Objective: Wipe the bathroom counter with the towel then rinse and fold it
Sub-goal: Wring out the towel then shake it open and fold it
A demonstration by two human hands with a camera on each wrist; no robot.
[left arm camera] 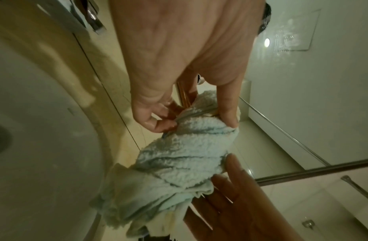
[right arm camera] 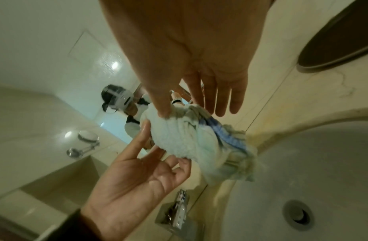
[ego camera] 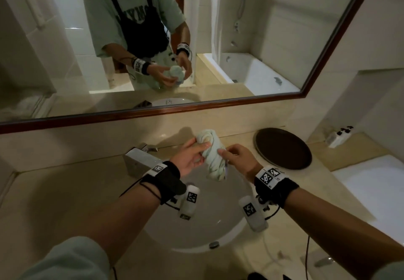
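A pale green towel (ego camera: 211, 156), twisted into a thick roll, hangs above the white sink basin (ego camera: 218, 218). My left hand (ego camera: 200, 151) grips its upper end; in the left wrist view the thumb and curled fingers (left arm camera: 158, 124) pinch the towel (left arm camera: 179, 163). My right hand (ego camera: 226, 152) holds the roll from the right. In the right wrist view its thumb presses the towel (right arm camera: 189, 138) while the other fingers (right arm camera: 220, 101) stretch straight behind it. The towel's lower end dangles free, showing a blue stripe.
A chrome faucet (ego camera: 142, 156) stands left of the hands on the beige counter (ego camera: 65, 192). A dark round tray (ego camera: 284, 148) lies to the right, with a small white holder (ego camera: 337, 137) on the ledge beyond. A bathtub (ego camera: 371, 183) borders the counter's right. The mirror (ego camera: 240, 39) is behind.
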